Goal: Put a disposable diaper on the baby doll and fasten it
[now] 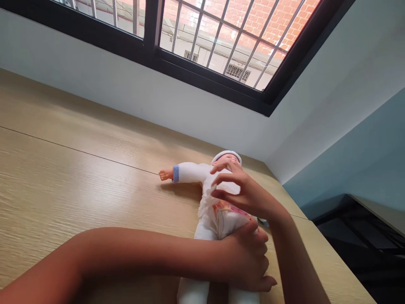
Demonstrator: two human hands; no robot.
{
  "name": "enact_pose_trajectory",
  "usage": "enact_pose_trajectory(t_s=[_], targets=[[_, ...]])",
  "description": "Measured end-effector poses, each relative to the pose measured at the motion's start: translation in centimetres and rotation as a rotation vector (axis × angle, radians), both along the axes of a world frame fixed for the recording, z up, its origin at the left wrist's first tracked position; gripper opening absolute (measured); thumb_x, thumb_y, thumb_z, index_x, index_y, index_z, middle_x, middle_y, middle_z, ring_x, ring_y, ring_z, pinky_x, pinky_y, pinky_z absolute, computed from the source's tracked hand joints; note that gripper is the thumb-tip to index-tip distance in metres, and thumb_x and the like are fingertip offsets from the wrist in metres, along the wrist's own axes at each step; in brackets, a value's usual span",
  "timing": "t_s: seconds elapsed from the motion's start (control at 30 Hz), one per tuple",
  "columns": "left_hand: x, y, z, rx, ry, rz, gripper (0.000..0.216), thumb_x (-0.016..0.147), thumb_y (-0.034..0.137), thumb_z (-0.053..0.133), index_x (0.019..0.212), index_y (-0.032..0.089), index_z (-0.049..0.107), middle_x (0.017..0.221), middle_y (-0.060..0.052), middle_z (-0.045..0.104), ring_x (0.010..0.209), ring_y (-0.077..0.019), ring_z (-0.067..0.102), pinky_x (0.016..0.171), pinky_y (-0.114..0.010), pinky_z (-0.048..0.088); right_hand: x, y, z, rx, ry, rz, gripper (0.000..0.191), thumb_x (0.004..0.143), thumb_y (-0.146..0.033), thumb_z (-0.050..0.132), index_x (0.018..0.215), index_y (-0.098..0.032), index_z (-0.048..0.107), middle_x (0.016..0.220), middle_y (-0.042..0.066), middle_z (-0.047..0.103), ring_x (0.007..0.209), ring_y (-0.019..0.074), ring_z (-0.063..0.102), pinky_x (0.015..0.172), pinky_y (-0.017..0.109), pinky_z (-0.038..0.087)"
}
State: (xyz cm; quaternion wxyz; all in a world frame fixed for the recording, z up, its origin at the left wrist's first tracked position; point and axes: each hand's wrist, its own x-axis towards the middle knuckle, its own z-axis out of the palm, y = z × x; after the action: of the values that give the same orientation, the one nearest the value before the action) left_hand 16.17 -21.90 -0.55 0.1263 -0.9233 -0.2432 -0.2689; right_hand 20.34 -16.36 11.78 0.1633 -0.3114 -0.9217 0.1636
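Note:
A baby doll (190, 173) in white clothes with a blue cuff lies on its back on the wooden table, one arm stretched out to the left. Its head in a white cap (228, 153) points away from me. White ruffled fabric (207, 207) and an orange-pink print (232, 207) lie around its waist. My left hand (245, 259) reaches across the doll's legs, its fingers curled round the upper leg on the right. Over the chest hovers my right hand (237, 183), fingers bent and apart; whether the fingertips touch the cloth is unclear. My right hand and wrist hide the doll's other arm.
The wooden table (79, 185) has a seam running across it and meets the white wall (126, 101) at the back. Its right edge drops off beside a dark-framed table (363, 236). A barred window (215, 42) is above.

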Motion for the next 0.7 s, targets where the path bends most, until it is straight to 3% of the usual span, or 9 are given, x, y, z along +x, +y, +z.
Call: enact_pose_trajectory(t_s=[0.13,0.33,0.7], targets=[[-1.0,0.0,1.1,-0.027,0.054,-0.148,0.04,0.087,0.05,0.054,0.07,0.019,0.073,0.066,-0.005,0.068,0.085,-0.0258,0.058,0.084,-0.043,0.039,3.2,0.1,1.9,-0.185,-0.217,-0.063,0.009,0.088,-0.032,0.063,0.091,-0.025,0.068,0.104,0.002,0.061,0.1,0.0189,0.056,0.091,0.032,0.042],[-1.4,0.4,0.9,-0.002,0.031,-0.217,0.04,0.09,0.044,0.05,0.074,0.016,0.071,0.066,-0.004,0.066,0.083,-0.0259,0.056,0.082,-0.045,0.036,4.6,0.5,2.0,-0.325,-0.283,-0.165,0.017,0.088,-0.036,0.062,0.092,-0.022,0.071,0.093,0.001,0.069,0.085,0.0164,0.061,0.075,0.027,0.045],[-1.6,0.1,1.1,-0.016,0.056,-0.2,0.039,0.091,0.043,0.048,0.074,0.016,0.071,0.075,-0.006,0.069,0.096,-0.0285,0.055,0.092,-0.048,0.035,4.0,-0.5,2.5,-0.191,-0.156,-0.216,0.013,0.085,-0.025,0.06,0.082,-0.02,0.071,0.087,0.001,0.071,0.081,0.0163,0.063,0.072,0.027,0.045]])
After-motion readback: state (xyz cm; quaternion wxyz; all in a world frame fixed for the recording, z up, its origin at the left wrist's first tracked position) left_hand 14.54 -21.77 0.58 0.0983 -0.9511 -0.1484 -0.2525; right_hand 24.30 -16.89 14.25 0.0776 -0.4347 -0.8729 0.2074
